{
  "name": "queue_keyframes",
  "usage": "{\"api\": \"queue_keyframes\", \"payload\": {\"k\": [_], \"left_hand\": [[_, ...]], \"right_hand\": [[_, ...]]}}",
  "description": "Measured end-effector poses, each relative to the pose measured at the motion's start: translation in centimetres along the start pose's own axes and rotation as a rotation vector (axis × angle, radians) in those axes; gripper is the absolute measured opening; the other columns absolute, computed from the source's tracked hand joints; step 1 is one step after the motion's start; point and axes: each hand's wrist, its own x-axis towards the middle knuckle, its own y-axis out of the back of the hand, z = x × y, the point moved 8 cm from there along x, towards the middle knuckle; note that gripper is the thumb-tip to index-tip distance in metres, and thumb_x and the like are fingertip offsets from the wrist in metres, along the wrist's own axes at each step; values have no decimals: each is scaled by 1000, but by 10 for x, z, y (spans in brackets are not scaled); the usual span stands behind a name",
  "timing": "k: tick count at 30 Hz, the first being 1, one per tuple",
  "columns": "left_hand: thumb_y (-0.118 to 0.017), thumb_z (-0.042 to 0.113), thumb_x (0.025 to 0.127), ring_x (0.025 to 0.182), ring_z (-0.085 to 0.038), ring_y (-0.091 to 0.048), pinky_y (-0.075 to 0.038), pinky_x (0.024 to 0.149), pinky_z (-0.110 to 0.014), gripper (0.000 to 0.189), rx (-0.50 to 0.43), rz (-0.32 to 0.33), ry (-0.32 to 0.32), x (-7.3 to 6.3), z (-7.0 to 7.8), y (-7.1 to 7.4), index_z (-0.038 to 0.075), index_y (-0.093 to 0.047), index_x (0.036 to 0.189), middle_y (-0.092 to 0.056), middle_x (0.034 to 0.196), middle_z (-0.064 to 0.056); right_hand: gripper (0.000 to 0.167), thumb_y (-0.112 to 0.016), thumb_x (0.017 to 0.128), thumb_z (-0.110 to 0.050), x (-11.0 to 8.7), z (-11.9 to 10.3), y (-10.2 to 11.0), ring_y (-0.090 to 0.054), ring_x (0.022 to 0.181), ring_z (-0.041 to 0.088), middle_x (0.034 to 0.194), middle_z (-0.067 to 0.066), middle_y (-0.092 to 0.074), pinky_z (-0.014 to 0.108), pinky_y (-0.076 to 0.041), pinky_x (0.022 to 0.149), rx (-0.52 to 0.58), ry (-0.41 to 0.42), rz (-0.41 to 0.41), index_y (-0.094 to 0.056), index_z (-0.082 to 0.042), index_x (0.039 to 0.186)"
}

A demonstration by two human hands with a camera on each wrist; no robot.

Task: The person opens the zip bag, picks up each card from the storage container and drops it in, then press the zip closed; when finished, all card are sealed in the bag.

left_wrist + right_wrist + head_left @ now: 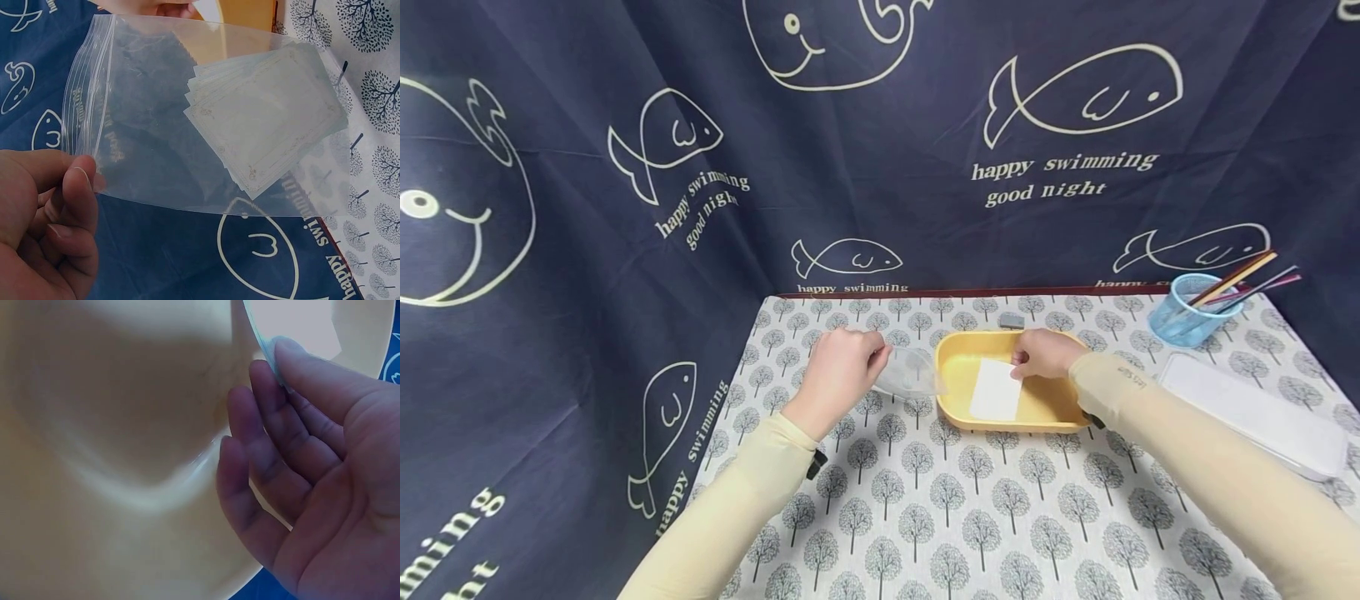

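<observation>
My left hand [841, 373] pinches a clear zip-lock bag [147, 131] at one end of its zip strip. Inside the bag, a fanned stack of pale square paper cards [265, 119] with a faint decorative border lies toward the bottom end. Over the yellow tray [958, 371], my right hand [1051, 354] pinches the edge of a white rectangular paper [996, 390] between thumb and forefinger. In the right wrist view that paper [300, 328] shows layered edges, like a thin stack, and the other fingers [259, 462] curl loosely. The bag hangs just left of the tray.
A blue cup [1187, 321] of long thin sticks stands at the back right. Below it lies a long white case [1247, 412], beside my right forearm. Behind the tray sits a small grey block [1011, 320]. A dark fish-print curtain [880, 167] borders the tree-print tabletop [977, 533].
</observation>
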Motion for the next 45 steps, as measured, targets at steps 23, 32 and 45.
{"api": "queue_keyframes", "payload": {"k": [23,32,45], "left_hand": [[-74,11,97,52,-7,-56,-54,58,-27,20,1,-19,15,2,-1,-2,11,-72,77,-63,61,5],[-72,12,99,52,-7,-55,-53,58,-26,19,-12,-30,17,2,-1,-2,10,-74,80,-63,62,4],[-72,12,99,53,-8,-58,-55,61,-28,19,2,-23,18,3,-2,-1,11,-74,79,-64,62,4]], "right_hand": [[10,-85,88,-19,-3,-11,17,-69,84,19,91,-3,-75,50,-56,83,-15,-20,156,-75,-16,88],[6,-80,91,-14,-18,-21,30,-68,82,17,90,-2,-74,47,-57,84,81,20,186,-78,-9,95],[5,-74,95,-15,-51,-45,67,-62,78,15,85,-5,-71,39,-53,77,136,92,394,-77,-12,92]]}}
